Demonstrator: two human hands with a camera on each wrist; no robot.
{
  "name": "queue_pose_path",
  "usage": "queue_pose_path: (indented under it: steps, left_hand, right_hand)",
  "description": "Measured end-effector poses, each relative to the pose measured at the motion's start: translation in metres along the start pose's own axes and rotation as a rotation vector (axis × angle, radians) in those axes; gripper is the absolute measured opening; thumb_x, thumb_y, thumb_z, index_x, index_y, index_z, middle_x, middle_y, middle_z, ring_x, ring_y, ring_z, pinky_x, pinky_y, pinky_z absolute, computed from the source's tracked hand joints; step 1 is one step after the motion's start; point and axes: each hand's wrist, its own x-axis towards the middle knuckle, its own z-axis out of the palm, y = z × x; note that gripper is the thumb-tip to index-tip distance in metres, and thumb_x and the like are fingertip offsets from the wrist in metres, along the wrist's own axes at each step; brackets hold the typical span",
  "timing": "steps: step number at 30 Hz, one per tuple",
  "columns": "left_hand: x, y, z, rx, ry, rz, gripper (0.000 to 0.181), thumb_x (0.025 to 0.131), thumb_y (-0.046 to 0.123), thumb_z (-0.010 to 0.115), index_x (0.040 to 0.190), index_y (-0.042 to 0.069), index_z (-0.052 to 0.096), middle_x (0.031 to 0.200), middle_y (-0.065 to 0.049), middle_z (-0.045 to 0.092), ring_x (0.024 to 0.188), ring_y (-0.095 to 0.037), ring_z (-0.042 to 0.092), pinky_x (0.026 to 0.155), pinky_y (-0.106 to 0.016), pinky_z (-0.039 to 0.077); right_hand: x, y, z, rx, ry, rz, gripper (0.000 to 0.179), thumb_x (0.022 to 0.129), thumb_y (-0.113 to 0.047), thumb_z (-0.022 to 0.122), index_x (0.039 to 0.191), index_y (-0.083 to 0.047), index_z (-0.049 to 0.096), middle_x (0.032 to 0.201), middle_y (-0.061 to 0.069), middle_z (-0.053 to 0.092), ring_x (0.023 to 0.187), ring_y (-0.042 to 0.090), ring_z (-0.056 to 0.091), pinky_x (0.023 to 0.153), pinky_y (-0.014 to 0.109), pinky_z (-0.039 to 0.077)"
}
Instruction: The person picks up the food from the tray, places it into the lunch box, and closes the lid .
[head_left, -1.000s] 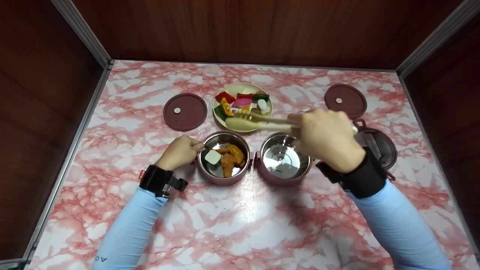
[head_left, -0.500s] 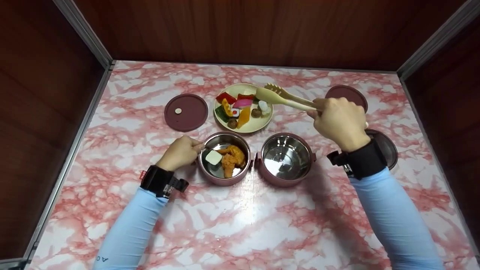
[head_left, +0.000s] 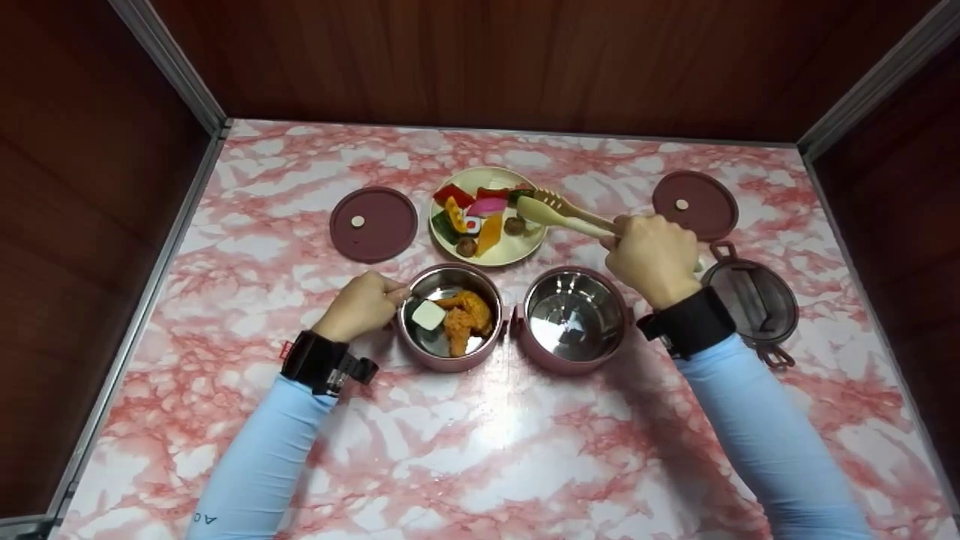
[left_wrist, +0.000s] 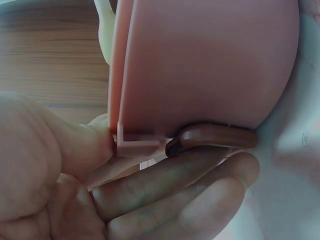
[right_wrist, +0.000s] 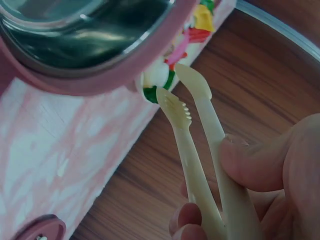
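My left hand point(head_left: 363, 304) grips the rim and side handle point(left_wrist: 215, 137) of the left pink pot point(head_left: 450, 363). Inside that pot lie a pale square piece point(head_left: 428, 315) and breaded fried chicken pieces point(head_left: 457, 330). My right hand point(head_left: 654, 251) holds cream tongs point(right_wrist: 195, 150), one tip slotted, the other spoon-shaped. Their tips are parted over the right side of the cream plate point(head_left: 495, 259), beside a green piece, with a white piece under them mostly hidden. The plate bears colourful toy-like food pieces, including a pink one point(head_left: 487, 206) and a brown mushroom-like one point(head_left: 515, 226).
A second pink pot point(head_left: 570, 366), bare steel inside, stands right of the first. Dark red round lids lie at the left point(head_left: 373, 225) and right point(head_left: 696, 202). A clear lid with brown handles point(head_left: 752, 300) rests at the right. Wooden walls enclose the marbled table point(head_left: 480, 465).
The tongs swung from above the plate's front to its right side, tips now lower over the white piece. My right hand moved back, then slightly left. The left hand stayed put.
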Motion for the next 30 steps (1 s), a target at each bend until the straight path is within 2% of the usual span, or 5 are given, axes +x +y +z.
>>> queue_pose_path:
  steps: [4, 9, 16, 22, 30]
  left_hand:
    - [0.0, 0.0, 0.0, 0.002, -0.003, -0.007, 0.026, 0.1, 0.022, 0.057, 0.11, 0.007, 0.076, 0.069, -0.003, 0.061, 0.058, -0.014, 0.05, 0.055, -0.028, 0.043]
    - [0.001, -0.001, -0.001, 0.001, -0.006, -0.007, 0.026, 0.1, 0.022, 0.057, 0.106, 0.007, 0.077, 0.067, -0.002, 0.059, 0.057, -0.013, 0.05, 0.054, -0.028, 0.043]
    - [0.001, -0.001, -0.001, -0.006, -0.013, -0.006, 0.028, 0.101, 0.024, 0.056, 0.102, 0.008, 0.078, 0.064, -0.001, 0.056, 0.056, -0.013, 0.049, 0.053, -0.027, 0.042]
    - [0.002, -0.002, 0.001, -0.012, -0.002, 0.0, 0.027, 0.101, 0.023, 0.056, 0.103, 0.007, 0.078, 0.064, 0.0, 0.057, 0.056, -0.012, 0.05, 0.054, -0.027, 0.042]
    - [0.001, -0.002, 0.001, 0.001, 0.0, 0.031, 0.027, 0.101, 0.021, 0.056, 0.11, 0.005, 0.076, 0.067, -0.001, 0.058, 0.056, -0.013, 0.048, 0.054, -0.027, 0.041]
  right_hand:
    - [-0.001, -0.004, 0.008, -0.02, 0.022, 0.008, 0.024, 0.087, -0.031, 0.069, 0.087, -0.007, 0.067, 0.078, 0.025, 0.063, 0.068, 0.05, 0.061, 0.056, 0.063, 0.046]
    - [-0.006, -0.014, 0.018, -0.088, 0.086, -0.045, 0.026, 0.089, -0.025, 0.067, 0.087, 0.0, 0.063, 0.075, 0.025, 0.062, 0.062, 0.047, 0.059, 0.051, 0.06, 0.047]
    - [-0.009, -0.025, 0.021, -0.14, 0.159, -0.088, 0.012, 0.082, -0.009, 0.06, 0.079, 0.003, 0.058, 0.073, 0.024, 0.062, 0.061, 0.045, 0.06, 0.049, 0.057, 0.048]
    - [-0.006, -0.026, 0.011, -0.167, 0.093, -0.086, 0.017, 0.086, -0.012, 0.06, 0.076, 0.001, 0.061, 0.069, 0.021, 0.061, 0.059, 0.042, 0.059, 0.049, 0.054, 0.048]
    - [-0.004, -0.016, -0.005, -0.141, -0.021, -0.034, 0.025, 0.089, -0.028, 0.066, 0.08, -0.005, 0.069, 0.07, 0.018, 0.061, 0.06, 0.043, 0.059, 0.05, 0.057, 0.045]
